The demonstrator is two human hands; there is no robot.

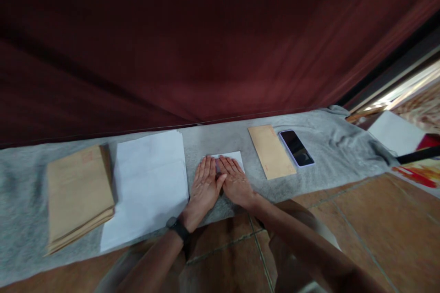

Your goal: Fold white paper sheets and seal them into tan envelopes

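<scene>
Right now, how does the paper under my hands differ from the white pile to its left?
The paper is mostly covered by your left hand and right hand, while the pile is mostly in plain view. The paper also looks much smaller than the pile, though its full outline is hidden. Both are white and lie on the grey cloth.

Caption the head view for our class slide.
Left hand and right hand flat on white paper, between paper stack and brown envelope.
</scene>
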